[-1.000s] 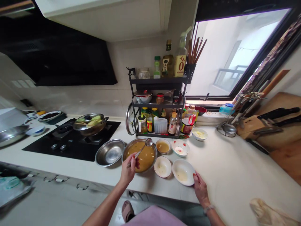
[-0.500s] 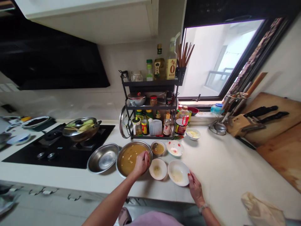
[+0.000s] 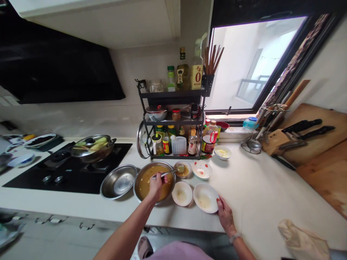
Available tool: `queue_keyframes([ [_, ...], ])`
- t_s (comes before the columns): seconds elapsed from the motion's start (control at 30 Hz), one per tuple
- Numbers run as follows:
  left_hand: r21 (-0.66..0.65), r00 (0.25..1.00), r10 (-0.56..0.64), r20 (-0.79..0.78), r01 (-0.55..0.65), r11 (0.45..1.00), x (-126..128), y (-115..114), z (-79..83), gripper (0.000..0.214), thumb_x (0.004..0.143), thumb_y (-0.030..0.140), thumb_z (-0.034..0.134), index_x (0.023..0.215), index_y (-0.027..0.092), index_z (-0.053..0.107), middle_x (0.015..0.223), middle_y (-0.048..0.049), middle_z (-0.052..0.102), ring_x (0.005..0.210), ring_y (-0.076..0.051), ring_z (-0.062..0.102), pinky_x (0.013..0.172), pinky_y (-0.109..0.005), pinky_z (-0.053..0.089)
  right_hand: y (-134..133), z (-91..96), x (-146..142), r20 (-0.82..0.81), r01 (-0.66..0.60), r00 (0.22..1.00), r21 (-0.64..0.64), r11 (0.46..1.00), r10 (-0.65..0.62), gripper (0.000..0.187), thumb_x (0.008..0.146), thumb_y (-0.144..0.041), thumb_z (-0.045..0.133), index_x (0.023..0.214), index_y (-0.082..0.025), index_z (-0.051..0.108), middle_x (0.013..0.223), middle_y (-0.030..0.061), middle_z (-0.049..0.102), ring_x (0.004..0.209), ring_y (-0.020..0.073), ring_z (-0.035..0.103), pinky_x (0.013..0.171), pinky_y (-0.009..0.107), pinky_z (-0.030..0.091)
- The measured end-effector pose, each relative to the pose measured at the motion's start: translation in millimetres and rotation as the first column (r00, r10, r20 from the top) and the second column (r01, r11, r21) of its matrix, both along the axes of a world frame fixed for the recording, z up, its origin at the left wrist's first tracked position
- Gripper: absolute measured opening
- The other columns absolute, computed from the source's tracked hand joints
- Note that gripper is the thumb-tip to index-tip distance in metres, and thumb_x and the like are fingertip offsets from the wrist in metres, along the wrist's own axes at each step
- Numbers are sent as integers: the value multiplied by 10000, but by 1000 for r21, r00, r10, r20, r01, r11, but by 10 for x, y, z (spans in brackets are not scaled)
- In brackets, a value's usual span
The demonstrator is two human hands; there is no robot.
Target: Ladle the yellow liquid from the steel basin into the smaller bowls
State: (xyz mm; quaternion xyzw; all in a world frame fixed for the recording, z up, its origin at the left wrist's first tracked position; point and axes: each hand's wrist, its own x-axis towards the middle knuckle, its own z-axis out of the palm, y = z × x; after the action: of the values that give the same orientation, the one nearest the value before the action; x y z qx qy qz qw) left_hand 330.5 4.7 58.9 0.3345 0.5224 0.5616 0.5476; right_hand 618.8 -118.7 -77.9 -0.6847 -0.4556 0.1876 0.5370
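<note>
Left grip [image 3: 156, 187] clasps spoon [image 3: 170, 172] by handle; likely light, stiff. Right grip [image 3: 226, 216] pinches rim of dish [image 3: 211, 190] leftward; probably fragile.

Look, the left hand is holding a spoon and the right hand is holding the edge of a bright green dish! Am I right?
Not the colour: in the head view, the right hand holds the edge of a white dish. The left hand does hold a spoon.
</note>
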Motion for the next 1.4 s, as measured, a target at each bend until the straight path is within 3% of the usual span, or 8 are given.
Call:
queue_keyframes([
  [0.4,-60,994,48,98,-42,997,-162,-93,159,168,770,228,453,722,145,591,535,-32,581,438,-117,501,458,-236,421,-5,53,-11,29,0,1000,26,1000,-1,554,788,-603,408,956,-154,686,995,126,695,960,259,623,846,376,497],
  [0.7,7,980,122,155,-125,992,-602,-336,254,210,673,264,583,788,89,579,557,-28,603,459,-103,531,445,-207,427,-5,30,11,35,-12,999,-9,1000,13,563,792,-588,401,983,-135,678,1011,134,689,954,259,624,858,374,495],
  [0.8,63,992,122,20,-123,990,-779,-461,230,300,712,355,574,856,91,584,590,-33,618,475,-124,547,456,-234,448,-2,1,22,21,-17,1000,-14,1000,17,555,791,-582,408,987,-136,674,1014,133,689,954,258,624,868,378,489],
  [0.87,117,980,119,-161,-100,988,-886,-541,193,337,747,404,543,896,105,593,606,-37,624,491,-151,568,459,-259,461,3,-21,27,14,-11,1000,-13,1000,12,546,786,-577,418,981,-136,673,1013,133,689,956,261,622,875,384,485],
  [1.0,276,815,103,-570,73,958,-1041,-680,91,346,802,416,489,954,135,622,644,-36,627,455,-139,553,487,-270,478,12,-59,34,11,5,1000,-6,1000,-5,528,776,-568,429,949,-135,677,979,131,697,927,266,630,859,387,492],
  [1.13,379,708,115,-697,227,897,-1081,-745,25,343,836,402,449,1009,158,617,734,-52,633,491,-121,559,513,-255,492,15,-57,32,27,7,1000,-9,1000,-6,522,777,-562,430,945,-135,678,977,129,698,926,267,629,851,389,494],
  [1.2,379,729,126,-672,194,905,-1044,-735,36,346,841,402,447,1015,154,614,730,-56,635,528,-132,577,531,-256,500,14,-42,27,41,12,999,5,1000,-12,518,779,-564,429,938,-141,682,978,126,698,936,265,625,854,387,492],
  [1.4,290,936,47,-350,60,955,-664,-538,133,400,852,454,427,1011,119,579,683,-50,616,517,-148,566,471,-261,481,12,-4,19,64,15,998,16,1000,-16,566,780,-596,408,954,-131,680,995,138,692,952,272,621,850,392,495],
])
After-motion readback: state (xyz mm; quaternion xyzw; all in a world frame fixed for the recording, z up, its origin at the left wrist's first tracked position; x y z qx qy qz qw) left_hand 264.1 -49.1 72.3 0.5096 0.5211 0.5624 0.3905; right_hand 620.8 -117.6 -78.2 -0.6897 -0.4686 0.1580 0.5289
